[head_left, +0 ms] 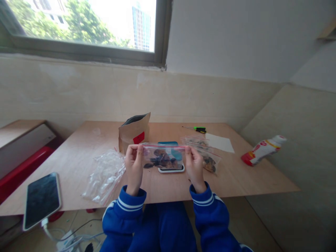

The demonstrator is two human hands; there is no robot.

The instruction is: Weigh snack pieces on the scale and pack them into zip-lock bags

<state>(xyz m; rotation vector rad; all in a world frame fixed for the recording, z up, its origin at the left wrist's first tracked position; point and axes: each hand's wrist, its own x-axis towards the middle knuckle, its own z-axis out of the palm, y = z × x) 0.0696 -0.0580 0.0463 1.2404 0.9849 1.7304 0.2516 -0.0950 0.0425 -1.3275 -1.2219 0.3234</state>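
Observation:
Both hands hold up a small clear zip bag [163,156] with a red seal strip and dark dried pieces inside. My left hand [133,164] pinches its left top corner, my right hand [194,163] pinches the right top corner. The bag hangs just above a small white scale with a blue top [171,168] on the wooden table [78,154]. Behind it stands an open brown paper pouch with a red label [134,133]. More filled zip bags [207,154] lie to the right of my right hand.
A pile of empty clear bags [105,175] lies at the left. A phone [42,199] rests on the table's front left corner, cabled. A green screwdriver [198,129], white paper [220,142] and a tipped white-and-red bottle [262,149] are at the right. Wall and window behind.

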